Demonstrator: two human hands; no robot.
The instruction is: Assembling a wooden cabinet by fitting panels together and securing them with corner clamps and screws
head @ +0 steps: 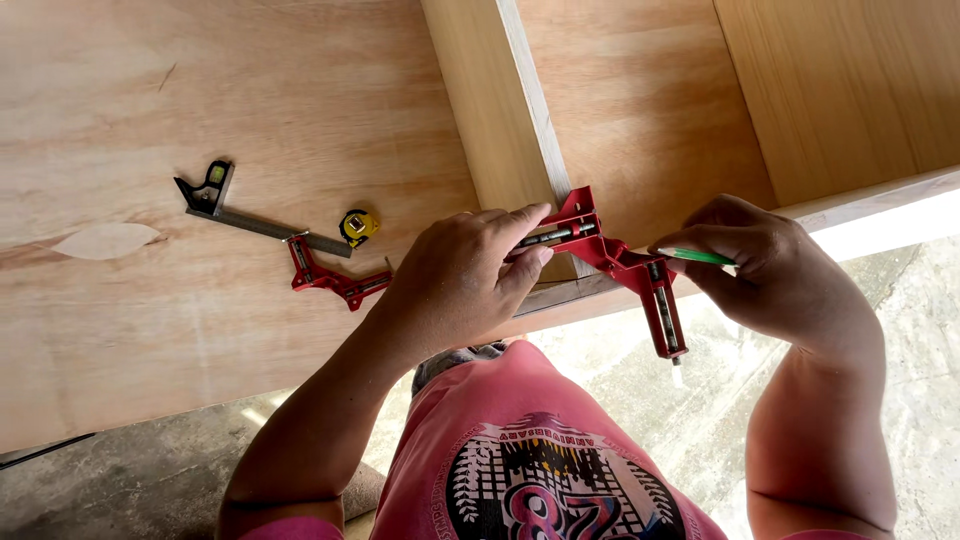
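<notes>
A red corner clamp [622, 262] sits where an upright wooden divider board [500, 100] meets the front edge of a plywood panel [220, 90]. My left hand [462, 275] rests over the clamp's left arm, thumb and fingers closed on its screw handle. My right hand [762, 260] pinches a thin green bar [697, 257] that sticks out sideways at the clamp's right arm. The clamp's right arm hangs past the board edge over the floor.
A second red corner clamp [328, 277], a combination square [240, 205] and a small yellow tape measure [357, 226] lie on the plywood to the left. A lighter wooden panel [850, 90] stands at the back right. Concrete floor [920, 320] lies below.
</notes>
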